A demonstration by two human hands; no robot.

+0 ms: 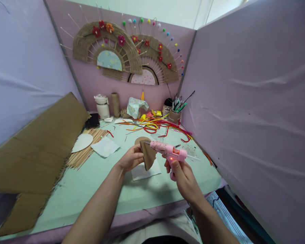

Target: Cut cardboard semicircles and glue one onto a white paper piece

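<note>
My left hand grips a half-round piece of brown cardboard, held up on edge over the table. In my right hand is a pink glue gun, its body lit by a small orange-red light. A clear glue stick pokes out of its back end. The nozzle points left and lies at the upper part of the cardboard; whether it touches I cannot tell. Below the cardboard lies a white cloth piece. Behind it, a second rounded cardboard piece shows in part.
A large cardboard sheet leans at the left beside thin wooden sticks. Red-handled scissors lie among coloured pipe cleaners. At the back stand a white jar and a can of tools. Twine-covered fans hang above.
</note>
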